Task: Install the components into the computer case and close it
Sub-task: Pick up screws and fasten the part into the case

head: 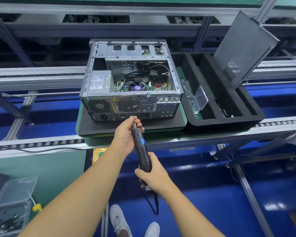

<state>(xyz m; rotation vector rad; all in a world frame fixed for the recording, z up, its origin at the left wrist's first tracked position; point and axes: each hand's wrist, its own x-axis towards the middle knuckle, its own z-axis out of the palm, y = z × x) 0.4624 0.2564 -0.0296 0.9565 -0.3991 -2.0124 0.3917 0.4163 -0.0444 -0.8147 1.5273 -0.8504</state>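
Right hand [151, 177] was wrapped round the ribbed black grip of the electric screwdriver [142, 147]. Left hand [125, 135] was up at the nose, fingertips pinching the thin metal bit [134, 121]. Looked like loading a screw, though I couldn't make one out. Just past the tip sat the computer case [132, 100], bare steel, open on top, rear grilles facing me, on a black foam mat [96, 124]. The flat dark side panel [246, 47] leaned in the foam tray [229, 124] to the right, so it wasn't closed yet. Next up, I'd guess: line the bit up square on a screw hole.
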